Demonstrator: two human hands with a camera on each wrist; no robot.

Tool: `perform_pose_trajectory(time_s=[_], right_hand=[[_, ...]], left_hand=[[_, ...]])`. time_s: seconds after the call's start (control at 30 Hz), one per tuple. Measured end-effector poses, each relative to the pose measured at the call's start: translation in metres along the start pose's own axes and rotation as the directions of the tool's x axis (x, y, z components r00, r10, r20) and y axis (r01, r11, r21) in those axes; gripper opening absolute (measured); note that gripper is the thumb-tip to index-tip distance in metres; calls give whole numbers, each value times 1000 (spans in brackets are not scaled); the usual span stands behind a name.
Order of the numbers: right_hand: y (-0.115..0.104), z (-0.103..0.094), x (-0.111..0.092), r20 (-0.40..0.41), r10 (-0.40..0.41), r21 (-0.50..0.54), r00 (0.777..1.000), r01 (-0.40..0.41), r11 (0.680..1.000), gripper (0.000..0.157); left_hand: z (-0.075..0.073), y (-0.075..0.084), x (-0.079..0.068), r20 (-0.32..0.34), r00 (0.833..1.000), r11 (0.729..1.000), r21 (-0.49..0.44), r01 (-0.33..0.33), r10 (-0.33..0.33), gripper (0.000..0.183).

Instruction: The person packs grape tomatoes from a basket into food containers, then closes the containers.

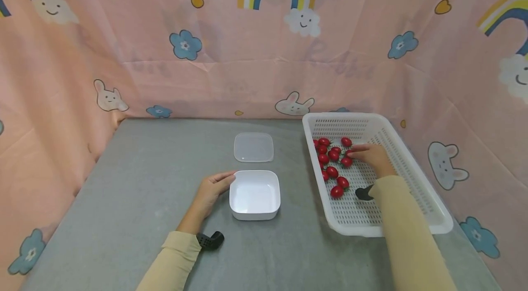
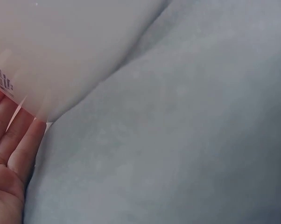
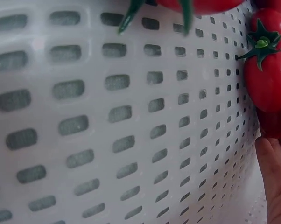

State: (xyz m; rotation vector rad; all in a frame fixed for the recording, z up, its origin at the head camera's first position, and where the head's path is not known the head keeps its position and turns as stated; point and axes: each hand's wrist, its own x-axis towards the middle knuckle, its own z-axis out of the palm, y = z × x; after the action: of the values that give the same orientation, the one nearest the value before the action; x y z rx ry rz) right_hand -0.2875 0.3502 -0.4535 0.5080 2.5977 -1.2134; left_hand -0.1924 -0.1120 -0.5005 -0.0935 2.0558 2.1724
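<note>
Cream sleeves (image 1: 416,240) foremost, a hand at the container and a hand among tomatoes

Head view: both sleeves enter at the bottom edge, with a black device (image 1: 211,241) at the left cuff. Just left of center, the left hand (image 1: 210,192) rests its extended fingers against the upper-left corner of a white square container (image 1: 255,192), which stands upright and bare inside, slightly below the middle of the frame. Directly above it, a translucent lid (image 1: 253,147) lies flat on the gray table (image 1: 123,199). At right, a white perforated basket (image 1: 350,230) holds red tomatoes (image 1: 332,172), mostly gathered along its left side. Inside it, the right hand (image 1: 374,159) has its fingertips at one of them; whether they grip it, I cannot tell. Pink printed cloth (image 1: 231,80) fills the upper part.

Left wrist view: the container takes the upper left, bearing a small dark printed mark (image 2: 5,80). Fairly straight fingers touch it at the left edge.

Right wrist view: basket mesh fills most of the frame. Tomatoes with green stems crowd the upper right, another is cut off at the top, and fingers at the lower right meet a darker red one.
</note>
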Motion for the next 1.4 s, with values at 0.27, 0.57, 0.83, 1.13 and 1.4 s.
perform_pose_trajectory(time_s=[0.27, 0.57, 0.83, 1.13, 1.4], right_hand=[[-4, 2, -2, -16, 8, -61, 1000, -9, 998, 63], [-2, -1, -5, -59, -52, -37, 997, 49, 998, 56], [-16, -4, -8, -98, 19, 45, 995, -14, 999, 63], [-33, -4, -22, -90, -59, 64, 994, 65, 996, 61], [-37, -2, -21, -98, -70, 87, 993, 79, 993, 69]], left_hand=[[-1, 0, 0, -3, 1000, 1000, 21, -3, 3, 34], [0, 0, 1, 1, 1000, 1000, 29, 9, -9, 35], [0, -1, 1, -2, 1000, 1000, 10, 8, -8, 37], [2, -3, 2, -25, 1000, 1000, 9, 2, -2, 36], [1, -4, 1, -33, 999, 1000, 23, -3, 4, 35]])
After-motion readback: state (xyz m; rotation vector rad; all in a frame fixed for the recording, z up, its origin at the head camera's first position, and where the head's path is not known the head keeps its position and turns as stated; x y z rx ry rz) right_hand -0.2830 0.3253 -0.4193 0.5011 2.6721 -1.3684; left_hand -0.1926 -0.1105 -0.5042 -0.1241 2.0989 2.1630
